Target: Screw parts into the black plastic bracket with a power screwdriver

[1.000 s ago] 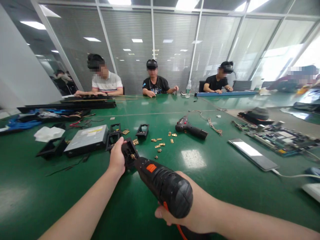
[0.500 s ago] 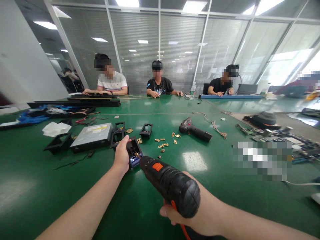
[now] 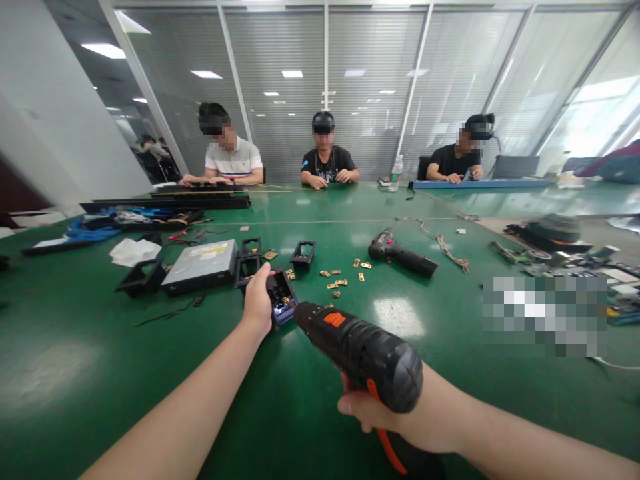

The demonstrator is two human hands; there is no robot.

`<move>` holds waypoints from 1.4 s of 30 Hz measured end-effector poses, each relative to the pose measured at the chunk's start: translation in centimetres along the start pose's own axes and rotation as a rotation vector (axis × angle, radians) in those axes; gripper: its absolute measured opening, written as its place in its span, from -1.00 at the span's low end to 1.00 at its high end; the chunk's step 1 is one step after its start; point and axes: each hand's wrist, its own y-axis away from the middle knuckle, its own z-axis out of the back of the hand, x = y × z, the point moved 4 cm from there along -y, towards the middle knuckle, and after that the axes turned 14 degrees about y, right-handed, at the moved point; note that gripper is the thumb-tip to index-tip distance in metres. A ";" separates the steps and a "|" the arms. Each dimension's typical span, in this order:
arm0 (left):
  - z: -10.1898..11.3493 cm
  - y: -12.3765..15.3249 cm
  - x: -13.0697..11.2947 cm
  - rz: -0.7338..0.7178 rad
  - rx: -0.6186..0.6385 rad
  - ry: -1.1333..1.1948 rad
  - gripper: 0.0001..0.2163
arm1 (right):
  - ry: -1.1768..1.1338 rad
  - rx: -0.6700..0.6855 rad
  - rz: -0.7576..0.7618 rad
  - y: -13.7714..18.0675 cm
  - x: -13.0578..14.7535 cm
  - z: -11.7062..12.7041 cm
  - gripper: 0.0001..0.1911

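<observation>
Left fingers (image 3: 263, 275) around housing (image 3: 281, 291) (brass bits (image 3: 286, 301) inside), drill (image 3: 365, 353) alongside

On the table (image 3: 100, 360), the left hand (image 3: 259, 303) rests on a small frame (image 3: 281, 295) at centre, the drill (image 3: 365, 353) in the right hand (image 3: 380, 417) just before it; a disc drive (image 3: 203, 265) lies to the left, loose clips (image 3: 340, 277) and a second drill (image 3: 403, 255) behind to the right

Bright ceiling light, glare, edge distortion.
</observation>
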 end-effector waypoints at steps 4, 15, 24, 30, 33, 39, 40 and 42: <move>0.1 0.0 0.0 0.021 -0.013 -0.012 -0.60 | 0.027 -0.024 0.095 -0.1 0.2 0.0 -0.77; 0.1 0.1 -0.2 0.022 -0.013 -0.014 -0.60 | 0.014 -0.066 0.104 0.0 0.4 0.0 -0.75; 0.2 0.0 -0.1 0.010 -0.003 -0.011 -0.60 | -0.061 -0.020 -0.012 0.0 0.7 -0.2 -0.71; 0.2 0.0 0.0 0.019 -0.009 -0.002 -0.59 | -0.070 0.002 -0.015 0.1 0.7 -0.3 -0.70; 0.2 0.0 0.0 0.014 -0.001 -0.005 -0.58 | -0.062 0.001 0.025 0.1 0.8 -0.3 -0.71; 0.3 0.0 -0.1 0.013 -0.003 0.008 -0.61 | -0.023 0.004 -0.031 0.1 0.4 -0.2 -0.73; 0.2 0.1 -0.1 0.014 0.001 0.010 -0.61 | -0.020 0.007 -0.015 0.1 0.4 -0.2 -0.74; 0.2 0.1 -0.1 0.009 0.011 0.013 -0.62 | -0.026 0.001 0.030 0.0 0.6 -0.1 -0.74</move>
